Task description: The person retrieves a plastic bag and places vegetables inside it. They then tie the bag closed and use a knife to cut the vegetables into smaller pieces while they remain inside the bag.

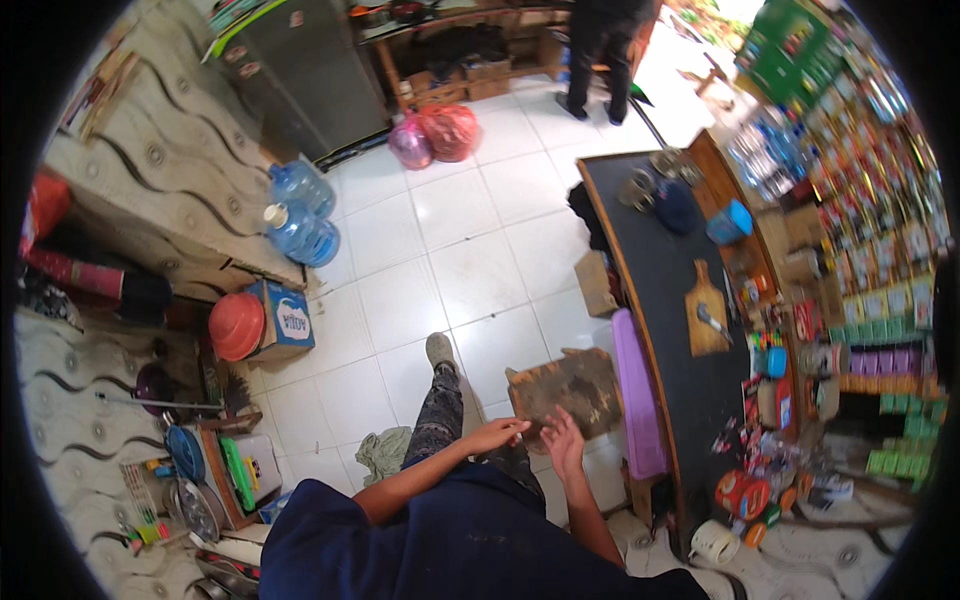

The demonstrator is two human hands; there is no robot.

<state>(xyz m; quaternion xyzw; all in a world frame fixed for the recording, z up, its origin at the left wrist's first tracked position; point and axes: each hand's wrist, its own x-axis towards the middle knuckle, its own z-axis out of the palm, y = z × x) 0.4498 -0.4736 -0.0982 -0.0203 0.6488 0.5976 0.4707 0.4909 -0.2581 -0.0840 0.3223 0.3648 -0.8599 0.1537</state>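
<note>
My left hand (495, 436) is raised in front of my body, fingers bent, with nothing plainly in it; its fingertips point at my right hand. Palm up and fingers spread, my right hand (562, 444) holds nothing and is a small gap away. Beneath and beyond both hands lies a worn wooden board or low stool top (570, 394). Right of it stands a purple plastic bin (637, 397), against the dark-topped table (675, 375). On that table a wooden cutting board (705, 307) carries a knife-like tool with a grey handle (712, 324).
A green cloth (381, 454) lies on the tiled floor near my leg. Water jugs (304, 232) and a cardboard box (289, 321) line the left wall. Plastic bags (448, 133) rest before the far bench. Another person (604, 56) stands by the doorway.
</note>
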